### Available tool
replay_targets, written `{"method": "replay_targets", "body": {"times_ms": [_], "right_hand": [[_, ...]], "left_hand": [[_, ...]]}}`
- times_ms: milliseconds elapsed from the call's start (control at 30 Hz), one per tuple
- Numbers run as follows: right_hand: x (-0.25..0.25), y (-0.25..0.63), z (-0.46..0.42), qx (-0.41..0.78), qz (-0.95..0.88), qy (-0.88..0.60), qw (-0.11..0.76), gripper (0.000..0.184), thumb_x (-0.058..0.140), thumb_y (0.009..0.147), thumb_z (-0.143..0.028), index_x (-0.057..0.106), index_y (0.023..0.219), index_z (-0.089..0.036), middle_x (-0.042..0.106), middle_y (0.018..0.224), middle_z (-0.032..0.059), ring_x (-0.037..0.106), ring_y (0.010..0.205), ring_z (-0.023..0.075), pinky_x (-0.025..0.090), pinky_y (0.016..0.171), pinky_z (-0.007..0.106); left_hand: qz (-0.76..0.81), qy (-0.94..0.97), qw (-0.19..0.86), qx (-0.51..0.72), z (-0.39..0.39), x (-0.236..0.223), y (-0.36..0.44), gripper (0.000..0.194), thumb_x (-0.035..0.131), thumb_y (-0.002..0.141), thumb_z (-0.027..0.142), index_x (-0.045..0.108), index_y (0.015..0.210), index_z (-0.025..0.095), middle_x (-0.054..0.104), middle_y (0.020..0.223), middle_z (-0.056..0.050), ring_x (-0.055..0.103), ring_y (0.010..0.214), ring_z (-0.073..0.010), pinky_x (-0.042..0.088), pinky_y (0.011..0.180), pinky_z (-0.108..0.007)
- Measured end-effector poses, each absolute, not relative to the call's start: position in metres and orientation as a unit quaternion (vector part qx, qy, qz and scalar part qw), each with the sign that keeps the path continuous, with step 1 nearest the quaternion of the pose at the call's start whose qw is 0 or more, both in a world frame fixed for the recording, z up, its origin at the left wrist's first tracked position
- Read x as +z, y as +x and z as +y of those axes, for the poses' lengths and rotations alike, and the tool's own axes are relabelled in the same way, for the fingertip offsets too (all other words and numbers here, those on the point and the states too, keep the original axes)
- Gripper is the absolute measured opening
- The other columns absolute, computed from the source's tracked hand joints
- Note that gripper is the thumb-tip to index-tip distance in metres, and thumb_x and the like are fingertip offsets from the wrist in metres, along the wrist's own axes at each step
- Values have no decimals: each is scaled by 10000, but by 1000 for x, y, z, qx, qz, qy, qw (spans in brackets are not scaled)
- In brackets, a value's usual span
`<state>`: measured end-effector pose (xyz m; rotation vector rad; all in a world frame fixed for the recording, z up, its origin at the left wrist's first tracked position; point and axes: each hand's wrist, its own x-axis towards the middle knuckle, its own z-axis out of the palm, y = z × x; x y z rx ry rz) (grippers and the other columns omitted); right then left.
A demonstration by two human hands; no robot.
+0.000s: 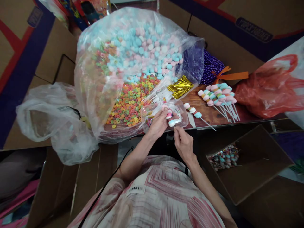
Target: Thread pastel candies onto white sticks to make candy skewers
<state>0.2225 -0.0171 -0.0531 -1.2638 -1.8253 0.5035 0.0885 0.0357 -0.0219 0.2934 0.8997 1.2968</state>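
Between my hands is a candy skewer [171,123] with pastel pieces on a white stick. My left hand [159,123] has its fingers closed around the candy end, over a clear plastic tray [185,117] of small packets. Below it, my right hand [184,143] pinches the stick. A finished-looking skewer [192,110] of pink, white and blue candies lies just right of the tray. Behind the tray, a large clear bag [82,63] lies spread open with pink and blue candies [142,41] and colourful ring candies [133,101]. Gold twist ties [180,87] rest near white sticks [155,91].
A stack of candy skewers [219,95] lies on the table at right, beside a red plastic bag [268,88] and purple bead-like netting [211,66]. Below the table edge, an open cardboard box [251,167] holds wrapped skewers. A crumpled clear bag [68,126] hangs at left.
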Motion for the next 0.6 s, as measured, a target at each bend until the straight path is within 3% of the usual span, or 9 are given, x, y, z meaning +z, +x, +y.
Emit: {"method": "replay_targets", "body": {"times_ms": [200,333,600], "right_hand": [[-56,244,-12,167,-758,-483,406,195,546,989,-237,734,944,-212,726,752,49,639,609,149,487,627,267],[-53,252,-8,120,-781,-469,396,213,535,1005,-222,746,979,-212,749,774,47,674,649,155,498,642,264],[-56,234,-9,-44,-807,-448,382,175,533,1001,-129,704,1023,-161,697,677,25,596,565,134,423,624,282]], "left_hand": [[408,150,704,562,37,-25,77,416,752,834,570,673,807,163,765,797,-90,760,782,-229,566,682,-303],[409,145,705,561,37,-25,76,439,720,857,585,680,792,153,770,784,-87,743,713,-201,579,690,-305],[418,154,692,568,34,-21,81,318,757,873,446,647,808,155,745,755,-39,742,774,-186,570,764,-300]]}}
